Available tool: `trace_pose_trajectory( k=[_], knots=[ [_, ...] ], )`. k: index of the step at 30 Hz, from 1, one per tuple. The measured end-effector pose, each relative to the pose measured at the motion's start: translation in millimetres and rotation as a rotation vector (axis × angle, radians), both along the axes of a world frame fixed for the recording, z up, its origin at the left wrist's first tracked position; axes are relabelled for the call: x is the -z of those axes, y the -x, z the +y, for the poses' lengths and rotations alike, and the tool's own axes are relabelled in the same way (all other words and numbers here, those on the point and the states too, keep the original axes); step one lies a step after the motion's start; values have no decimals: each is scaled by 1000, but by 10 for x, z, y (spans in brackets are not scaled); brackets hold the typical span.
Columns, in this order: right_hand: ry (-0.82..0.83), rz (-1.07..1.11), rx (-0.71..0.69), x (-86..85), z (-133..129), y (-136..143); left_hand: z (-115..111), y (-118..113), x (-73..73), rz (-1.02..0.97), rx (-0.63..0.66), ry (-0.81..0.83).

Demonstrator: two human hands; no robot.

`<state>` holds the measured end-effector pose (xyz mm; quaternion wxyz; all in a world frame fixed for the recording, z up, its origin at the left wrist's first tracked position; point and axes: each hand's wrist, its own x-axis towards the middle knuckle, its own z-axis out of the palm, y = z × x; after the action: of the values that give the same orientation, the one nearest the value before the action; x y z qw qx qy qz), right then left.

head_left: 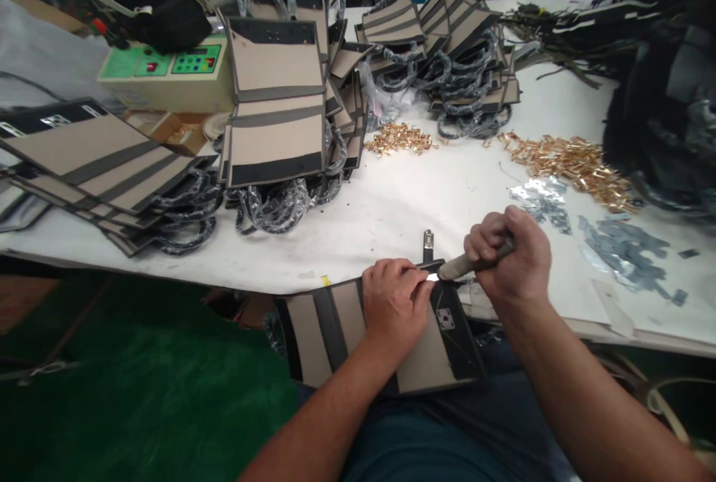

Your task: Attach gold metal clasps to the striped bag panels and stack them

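Observation:
A flat beige and black bag panel (pixel 414 366) lies partly over the table's front edge and my lap. My left hand (pixel 394 303) rests on it, thumb and fingertips closed at a small shiny metal plate (pixel 432 277) near its far edge. My right hand (pixel 514 254) is a fist around a tool with a thick grey-brown handle (pixel 459 265); its narrow end meets the panel beside the plate, and its exact kind is unclear. Another metal plate with holes (pixel 445 318) sits on the panel's black strip. Just beyond the edge is a black tab with a metal fitting (pixel 428 240).
Stacked bag panels (pixel 277 72) with wrapped handles stand at the back, with more panels (pixel 101 161) at left. Gold-coloured hardware (pixel 570 161) and thin grey metal plates (pixel 626 251) lie in heaps at right. A control box (pixel 168 86) sits at back left on the white table (pixel 380 206).

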<state>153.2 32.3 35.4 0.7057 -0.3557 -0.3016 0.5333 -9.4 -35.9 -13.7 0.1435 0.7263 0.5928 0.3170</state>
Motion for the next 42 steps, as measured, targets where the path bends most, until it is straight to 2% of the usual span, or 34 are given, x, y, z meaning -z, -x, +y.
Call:
trace_pose_trajectory(
  k=[4,7,12,14,18,23,25,29,35,37,42],
  knots=[
    [-110,-77,-13,1,-61,62,28,-4,-27,-14,-10,19],
    [-128,-165,-80,5,-112,138,55,-14,-61,-1,-8,59],
    [-198,-617,-254,-58,-157,271,60,6,-86,40,-13,84],
    [-252,-718,-277,-89,-173,297,62,68,-101,61,15,85],
    [-202,-698,-252,-101,-239,248,166,248,-236,173,144,182],
    [-135,-626,-220,-84,-327,140,528,307,-504,312,172,591],
    [-146,-597,-211,-77,-331,141,659,281,-562,328,207,682],
    [-142,-537,-207,-138,-290,195,780,264,-565,303,237,731],
    [-244,-392,-80,-484,-290,261,795,303,-475,263,242,742],
    [-247,-386,-88,-461,-309,288,794,308,-475,257,237,746],
    [-120,-526,-174,-190,-328,317,790,318,-492,255,226,759]
  ],
)
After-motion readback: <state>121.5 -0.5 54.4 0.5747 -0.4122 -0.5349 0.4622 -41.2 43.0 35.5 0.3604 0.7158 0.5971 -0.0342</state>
